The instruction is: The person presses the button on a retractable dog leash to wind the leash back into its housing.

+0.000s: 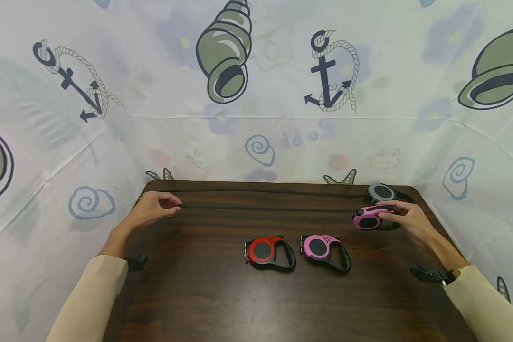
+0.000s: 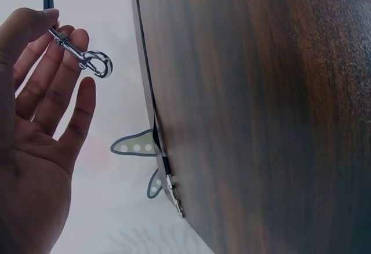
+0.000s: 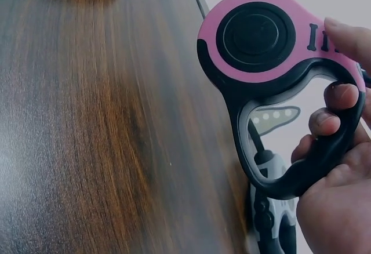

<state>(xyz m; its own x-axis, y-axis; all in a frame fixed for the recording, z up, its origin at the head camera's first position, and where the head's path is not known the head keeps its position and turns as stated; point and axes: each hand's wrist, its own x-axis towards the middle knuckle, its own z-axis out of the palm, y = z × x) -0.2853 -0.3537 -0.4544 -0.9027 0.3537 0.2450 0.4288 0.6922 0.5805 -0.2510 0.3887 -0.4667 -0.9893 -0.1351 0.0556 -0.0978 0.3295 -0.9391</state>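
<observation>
My right hand (image 1: 413,222) grips the handle of a pink and black retractable dog leash (image 1: 366,219), fingers curled through its loop in the right wrist view. From it a thin black cord (image 1: 265,209) runs stretched across to my left hand (image 1: 156,207). There the thumb and fingers pinch the cord's end, just behind a silver snap hook (image 2: 93,61). Behind, a grey retractable leash (image 1: 380,192) lies at the back right, its cord (image 1: 261,191) pulled out along the table's rear edge. That cord's metal clip (image 2: 174,196) rests at the back left corner.
A red retractable leash (image 1: 262,251) and a second pink one (image 1: 318,247) lie side by side mid-table, nearer the front than the stretched cord. The dark wooden table (image 1: 196,304) is bordered behind and at both sides by printed white cloth (image 1: 171,137).
</observation>
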